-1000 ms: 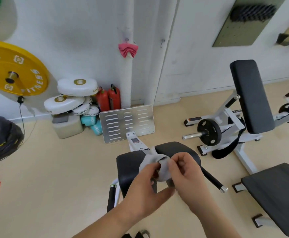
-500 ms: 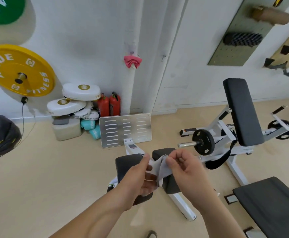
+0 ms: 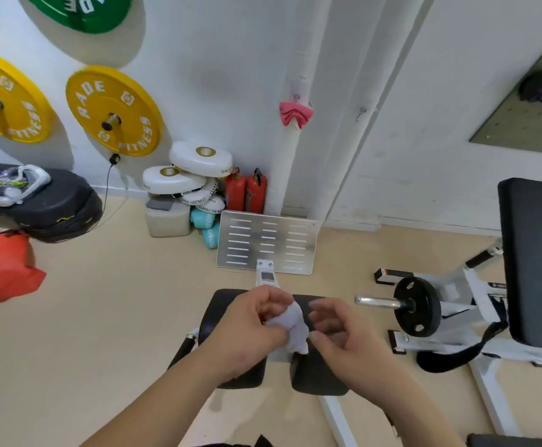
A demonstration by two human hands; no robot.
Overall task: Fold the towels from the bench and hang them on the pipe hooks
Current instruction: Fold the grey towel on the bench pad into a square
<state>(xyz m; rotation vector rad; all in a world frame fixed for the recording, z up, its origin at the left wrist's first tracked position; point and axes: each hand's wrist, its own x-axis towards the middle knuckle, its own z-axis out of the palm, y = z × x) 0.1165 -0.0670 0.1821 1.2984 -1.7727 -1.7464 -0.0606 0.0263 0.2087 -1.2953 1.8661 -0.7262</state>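
Your left hand (image 3: 250, 330) is closed around a small white towel (image 3: 290, 327), fingers curled over its upper part and thumb pressing from below. Your right hand (image 3: 344, 333) sits just beside it with the fingers loosely curled. Motion blur makes it impossible to tell whether its thumb touches the cloth.

The towel is held in the air between your hands, above the black pads of the bench (image 3: 318, 375). It looks light, soft and limp, so it should sag wherever you leave it unsupported (nothing fragile here, but it won't keep a crease by itself). I'd pinch it at two corners or along one edge and draw it taut, not squeeze it in the middle. Right now it is bunched. Its long axis runs roughly up and down in the view, with the top tucked into your left fingers and the loose end hanging towards you, leaning slightly to your right hand.

Farther out, a folded pink towel (image 3: 295, 114) hangs from a hook on the white pipe (image 3: 295, 53) at the wall, well apart from your hands.
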